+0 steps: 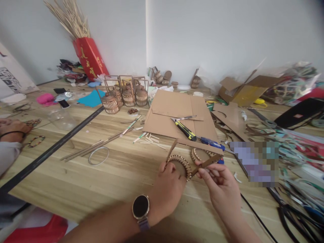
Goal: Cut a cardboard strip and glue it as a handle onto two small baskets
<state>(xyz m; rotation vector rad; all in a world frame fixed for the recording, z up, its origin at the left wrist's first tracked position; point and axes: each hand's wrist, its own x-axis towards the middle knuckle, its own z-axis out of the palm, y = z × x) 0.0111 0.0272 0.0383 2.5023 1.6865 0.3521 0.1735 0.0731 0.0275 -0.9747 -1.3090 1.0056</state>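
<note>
A small round woven basket [187,164] with a brown strip frame [199,145] lies tilted on the wooden table. My left hand [168,189], with a watch at the wrist, has its fingers curled over the basket's rim and inside. Between thumb and fingers, my right hand [220,182] pinches the near brown strip [209,163] of the frame. Just behind the frame is another woven ring [196,154], partly hidden. A yellow-black cutter [186,131] rests on flat cardboard [174,104], and a blue-handled tool [211,143] lies by the cardboard's front corner.
Finished baskets with tall handles [128,94] stand at the back left. Short sticks [152,139] and a metal ring [98,156] lie left of my hands. Large black scissors [291,209] are at the right. Another person's hand [15,130] rests at the far left.
</note>
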